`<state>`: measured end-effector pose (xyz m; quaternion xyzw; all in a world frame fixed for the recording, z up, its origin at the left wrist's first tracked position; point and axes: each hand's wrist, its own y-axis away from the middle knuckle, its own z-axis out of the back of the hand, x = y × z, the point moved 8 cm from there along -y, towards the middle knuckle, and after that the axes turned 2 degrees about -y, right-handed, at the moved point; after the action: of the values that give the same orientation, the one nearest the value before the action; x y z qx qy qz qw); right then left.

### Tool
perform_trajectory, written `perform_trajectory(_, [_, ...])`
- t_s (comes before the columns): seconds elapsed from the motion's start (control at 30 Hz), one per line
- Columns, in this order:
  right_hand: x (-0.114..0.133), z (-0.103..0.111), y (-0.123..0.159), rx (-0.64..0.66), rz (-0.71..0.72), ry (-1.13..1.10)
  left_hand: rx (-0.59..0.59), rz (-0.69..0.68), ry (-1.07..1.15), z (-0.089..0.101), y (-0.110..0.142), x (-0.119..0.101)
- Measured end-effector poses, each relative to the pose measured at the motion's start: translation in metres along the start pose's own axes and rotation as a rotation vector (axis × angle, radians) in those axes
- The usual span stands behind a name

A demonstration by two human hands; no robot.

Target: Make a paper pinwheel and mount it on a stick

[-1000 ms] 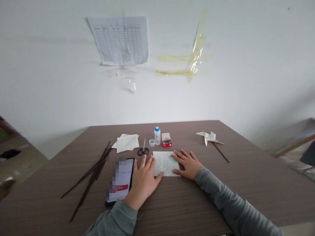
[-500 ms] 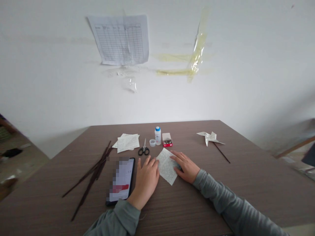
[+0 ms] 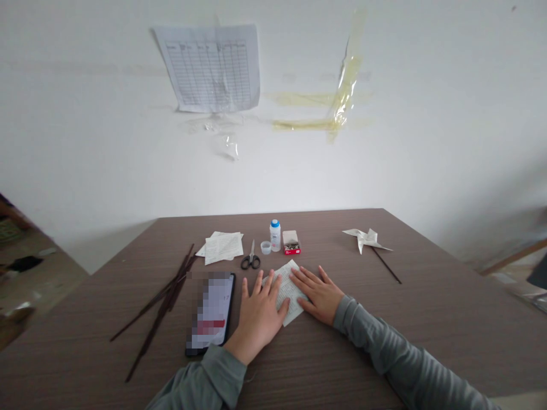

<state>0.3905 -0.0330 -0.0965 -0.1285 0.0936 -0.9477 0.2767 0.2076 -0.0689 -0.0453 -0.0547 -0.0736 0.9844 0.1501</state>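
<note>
A handwritten paper sheet (image 3: 288, 293) lies turned like a diamond on the table, between my hands. My left hand (image 3: 260, 316) rests flat on its left corner, fingers spread. My right hand (image 3: 318, 295) lies flat against its right side, fingertips on the paper. Neither hand pinches the sheet. Just left of my left hand is a smartphone (image 3: 211, 313), its screen partly pixelated. Black-handled scissors (image 3: 250, 256) lie above that hand.
Farther back stand a white bottle with a blue cap (image 3: 276, 235), a small cup (image 3: 265, 247), a red box of pins (image 3: 291, 244) and a paper stack (image 3: 223, 248). Dark sticks (image 3: 160, 307) lie left; a paper pinwheel on a stick (image 3: 363, 239) lies right.
The sheet has turned from a square position to a diamond. My hands have moved closer together, and both now rest on it.
</note>
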Motion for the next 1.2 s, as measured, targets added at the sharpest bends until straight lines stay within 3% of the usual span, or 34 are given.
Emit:
perform_trajectory(0.17, [0.003,0.015,0.002,0.111,-0.048,0.081,0.039,0.052,-0.011,0.011,0.001,-0.001])
perform_trajectory(0.4, [-0.011,0.039,0.002,0.232,-0.261,0.074,0.147,0.121,-0.063,0.021,0.001,-0.002])
perform_trajectory(0.77, [-0.028,0.054,0.002,0.337,-0.332,0.006,0.177,0.151,-0.070,0.027,-0.002,0.002])
perform_trajectory(1.0, [-0.049,0.049,0.002,0.268,-0.316,-0.019,0.046,0.092,-0.061,0.019,-0.001,0.008])
perform_trajectory(1.2, [-0.046,0.049,-0.001,0.166,-0.194,-0.086,-0.025,0.098,-0.079,0.011,-0.002,0.016])
